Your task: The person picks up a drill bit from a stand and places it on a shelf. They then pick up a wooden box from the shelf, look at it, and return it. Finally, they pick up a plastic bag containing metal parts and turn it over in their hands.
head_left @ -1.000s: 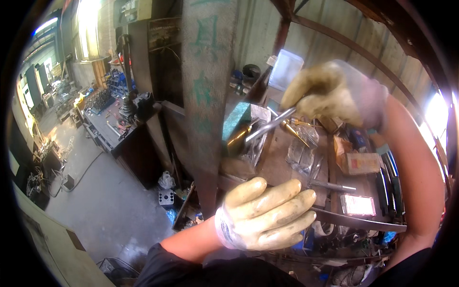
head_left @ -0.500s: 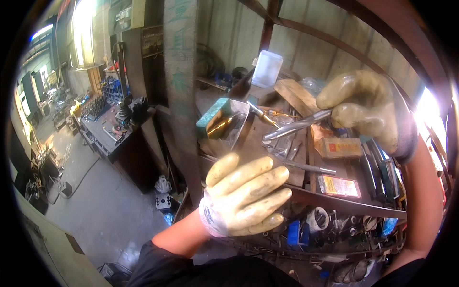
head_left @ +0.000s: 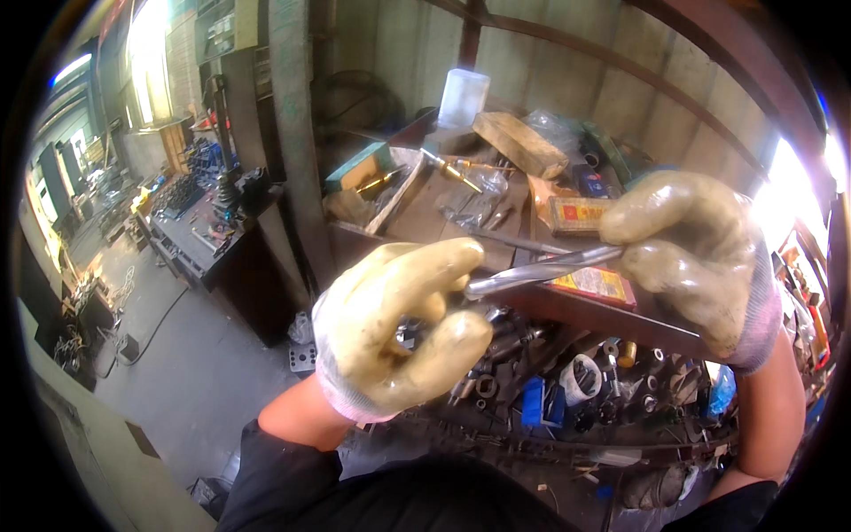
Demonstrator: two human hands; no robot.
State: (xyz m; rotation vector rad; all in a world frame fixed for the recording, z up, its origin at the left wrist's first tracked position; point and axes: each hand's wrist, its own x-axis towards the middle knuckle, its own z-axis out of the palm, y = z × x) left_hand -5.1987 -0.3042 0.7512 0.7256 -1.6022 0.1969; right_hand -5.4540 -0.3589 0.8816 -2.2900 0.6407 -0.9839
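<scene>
Both my hands wear cream coated work gloves. Between thumb and forefinger, my right hand (head_left: 687, 257) pinches one end of a shiny steel end mill (head_left: 541, 273) with spiral flutes. The tool lies nearly level above the shelf's front edge, its free end pointing left. My left hand (head_left: 390, 319) is at that free end, thumb and forefinger spread above and below it. Whether a finger behind touches the tip I cannot tell. Under the tool lies a red and yellow flat packet (head_left: 596, 285), and behind it a small red and yellow box (head_left: 576, 215).
The brown metal shelf (head_left: 651, 330) carries a wooden block (head_left: 520, 144), a translucent plastic box (head_left: 464, 98), a green-sided box (head_left: 359, 167) and gold-coloured tools. On the lower level are a blue bin (head_left: 533, 402), a white cup (head_left: 581, 379) and metal parts. A post (head_left: 295, 124) stands left.
My left hand has turned from flat with fingers outstretched to a half-curled shape near the tool's free end. My right hand has lowered the end mill slightly. The view has shifted a little.
</scene>
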